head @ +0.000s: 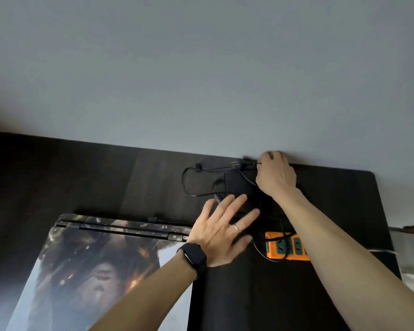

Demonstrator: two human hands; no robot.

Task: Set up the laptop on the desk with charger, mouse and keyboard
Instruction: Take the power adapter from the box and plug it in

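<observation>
Pinching the charger plug (243, 164) at the desk's (81, 177) far edge with my right hand (276, 175), left hand (221, 229) spread flat, grasping nothing, just beside the charger brick (239, 185), closed laptop (101, 271) at left

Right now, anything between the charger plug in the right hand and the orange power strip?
The right hand grips a plug at the desk's back edge. Its own forearm and loose black cables cross over the power strip; one plug already sits there.

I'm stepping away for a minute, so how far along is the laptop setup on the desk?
Done: the laptop lies on the desk, lid closed. In hand: the right hand grips the charger plug at the desk's back edge; the left hand hovers open over the charger brick. Left: plugging into the orange power strip. No mouse or keyboard in view.
</observation>
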